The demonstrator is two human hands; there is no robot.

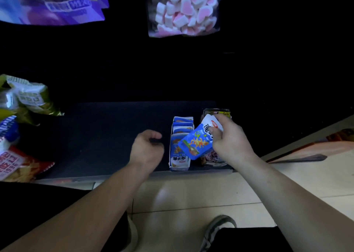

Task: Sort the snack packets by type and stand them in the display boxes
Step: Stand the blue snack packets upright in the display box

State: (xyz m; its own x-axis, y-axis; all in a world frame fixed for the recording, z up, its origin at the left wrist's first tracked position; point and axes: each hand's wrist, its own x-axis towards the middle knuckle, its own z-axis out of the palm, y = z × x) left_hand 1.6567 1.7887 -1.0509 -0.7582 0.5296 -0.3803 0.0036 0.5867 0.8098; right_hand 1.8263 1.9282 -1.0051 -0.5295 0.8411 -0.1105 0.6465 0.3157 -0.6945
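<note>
The right hand (231, 142), right of centre, grasped a blue packet (195, 142) between thumb and curled fingers. The packet was tilted, its white end up under the fingers and its blue end pointing down-left. It hung over the near end of the blue box (180, 166), overlapping the edge of the dark box (216, 111) just beside it on the right. More than one packet may have been in that grip; the view was too blurred to tell.

A row of matching blue packets (183, 126) stood upright in the blue box, one behind another. Darker packets (210, 157) filled the dark box, partly hidden by the hand.

The left hand (147, 148) hovered over the dark shelf (107, 133) just left of the blue box, apart from it, its fingers loosely curled and holding nothing that showed.

At the left edge lay a green-and-silver bag (24, 98) and, lower, a red bag (17, 165). Purple bags (49, 2) hung at the upper left, and a clear bag of pink-and-white marshmallows (183, 8) at the top centre. Pale floor tiles (191, 194) and a shoe (220, 226) showed at the bottom.
</note>
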